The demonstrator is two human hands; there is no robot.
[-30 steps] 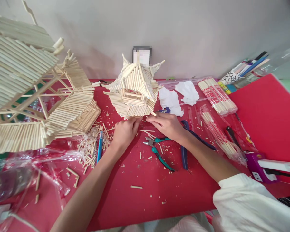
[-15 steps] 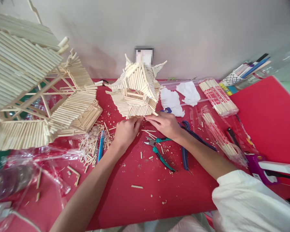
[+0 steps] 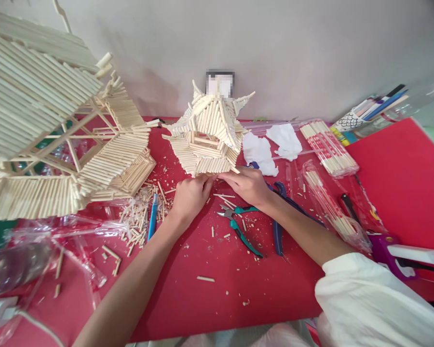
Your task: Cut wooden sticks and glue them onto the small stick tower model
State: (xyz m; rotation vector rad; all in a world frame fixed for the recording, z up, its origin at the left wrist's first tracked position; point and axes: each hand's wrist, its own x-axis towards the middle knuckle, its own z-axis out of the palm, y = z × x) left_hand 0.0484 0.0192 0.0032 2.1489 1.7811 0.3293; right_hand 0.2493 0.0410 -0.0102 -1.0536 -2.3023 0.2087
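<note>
A small model pavilion point(image 3: 211, 140) built of pale wooden sticks stands at the back middle of the red table, with a pointed upper roof and a flared lower one. My left hand point(image 3: 191, 196) is closed at the front of its lower eave, thumb and fingers pressed together. From the right, my right hand point(image 3: 251, 184) reaches to the same spot with its fingers together. The fingertips almost meet under the eave, and what they pinch there is hidden. Green-handled cutting pliers point(image 3: 238, 226) lie spread just below my right wrist.
A larger stick pavilion point(image 3: 68, 159) fills the left side. Stick offcuts point(image 3: 139, 226) and a blue pen point(image 3: 153, 217) lie beside it. Dark blue pliers point(image 3: 278, 236), white tissues point(image 3: 260, 152), bagged chopsticks point(image 3: 329, 147) and a purple glue gun point(image 3: 388, 255) are to the right.
The whole view has shifted slightly, so things appear a little further right. Both hands stay at the front of the small pavilion, with almost no movement.
</note>
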